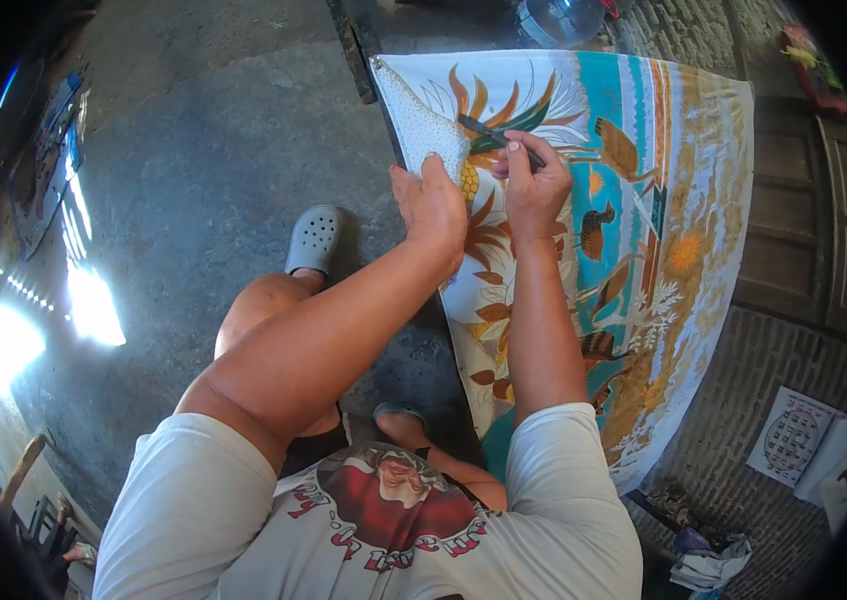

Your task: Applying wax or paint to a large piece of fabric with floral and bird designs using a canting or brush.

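Observation:
A painted cloth [684, 130] is stretched out in front of me, with birds, leaves and suns in teal, orange and brown. My right hand [539, 190] pinches a slim dark paintbrush [489, 131] over the leaf pattern near the cloth's far left part. The brush's dark end points to the far left; whether it touches the cloth I cannot tell. At the cloth's left edge, beside a white dotted area, my left hand [434, 210] grips the fabric. Its thumb shows on top, while some fingers are hidden.
A clear plastic container [559, 20] stands beyond the cloth. Dark wooden panels [794, 200] and a brick surface [784, 340] lie to the right, with printed sheets [794, 440] on the bricks. My foot in a grey clog [316, 238] rests on the concrete floor [174, 180].

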{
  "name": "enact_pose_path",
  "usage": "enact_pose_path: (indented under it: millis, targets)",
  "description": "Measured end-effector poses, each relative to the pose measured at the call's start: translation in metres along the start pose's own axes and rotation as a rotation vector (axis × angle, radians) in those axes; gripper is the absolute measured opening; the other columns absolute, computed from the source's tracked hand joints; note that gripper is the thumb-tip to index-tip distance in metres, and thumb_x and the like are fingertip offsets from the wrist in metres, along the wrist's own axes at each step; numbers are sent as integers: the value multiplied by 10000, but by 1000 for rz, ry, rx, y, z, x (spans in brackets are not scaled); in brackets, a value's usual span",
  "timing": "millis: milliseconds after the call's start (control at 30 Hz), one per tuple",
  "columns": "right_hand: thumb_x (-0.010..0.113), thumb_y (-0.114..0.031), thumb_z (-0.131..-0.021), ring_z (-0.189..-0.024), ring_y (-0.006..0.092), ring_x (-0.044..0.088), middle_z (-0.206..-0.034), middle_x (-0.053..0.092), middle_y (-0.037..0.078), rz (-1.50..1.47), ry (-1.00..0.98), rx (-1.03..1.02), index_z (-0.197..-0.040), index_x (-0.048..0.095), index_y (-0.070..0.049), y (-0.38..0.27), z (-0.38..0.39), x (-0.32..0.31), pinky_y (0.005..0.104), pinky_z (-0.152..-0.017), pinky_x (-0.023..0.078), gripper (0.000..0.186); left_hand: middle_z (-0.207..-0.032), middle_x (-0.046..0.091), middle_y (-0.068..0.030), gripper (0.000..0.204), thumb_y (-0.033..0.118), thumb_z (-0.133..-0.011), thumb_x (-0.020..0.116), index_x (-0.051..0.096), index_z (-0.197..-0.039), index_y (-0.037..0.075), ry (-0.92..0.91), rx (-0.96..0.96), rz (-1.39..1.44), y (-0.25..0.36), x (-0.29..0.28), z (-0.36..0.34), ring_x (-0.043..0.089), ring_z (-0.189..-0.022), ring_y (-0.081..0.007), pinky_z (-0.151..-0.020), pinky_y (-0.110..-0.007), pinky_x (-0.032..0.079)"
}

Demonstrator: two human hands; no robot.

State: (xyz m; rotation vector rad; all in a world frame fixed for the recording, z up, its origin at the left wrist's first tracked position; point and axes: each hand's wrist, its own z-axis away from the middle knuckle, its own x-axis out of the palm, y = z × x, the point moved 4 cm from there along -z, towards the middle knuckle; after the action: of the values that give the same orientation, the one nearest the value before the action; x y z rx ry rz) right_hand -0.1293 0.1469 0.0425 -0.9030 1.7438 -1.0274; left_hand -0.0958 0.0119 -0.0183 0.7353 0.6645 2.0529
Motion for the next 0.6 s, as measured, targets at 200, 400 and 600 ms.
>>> enact_pose_path:
  millis: [200, 400, 600]
  targets:
    - [642, -55, -971, -654, 105, 680, -799, 708, 55, -64, 43, -63, -1055, 733, 22, -4, -6, -4, 259, -609, 573, 146, -1651, 232, -298, 861, 445, -985, 437, 179, -1586, -114, -4, -3, -26, 1, 0, 3, 230, -1545, -404, -1255, -410, 192]
    - [658, -57, -965, -675, 110, 697, -819, 716, 59, 23, -26, -102, -1068, 729, 26, -10, -19, 6, 258, -609, 562, 150, -1650, 232, -299, 856, 438, -985, 439, 180, -1585, -116, -10, -4, -1, 0, 0, 1, 229, -1544, -405, -1255, -410, 194]
    - [663, -68, -957, -675, 108, 696, -797, 710, 54, 96, -44, -88, -1058, 732, 26, -1, -14, 0, 263, -609, 553, 154, -1648, 233, -303, 859, 433, -981, 450, 183, -1581, -121, 0, 9, -9, -1, 0, 0, 229, -1544, -405, -1256, -411, 193]
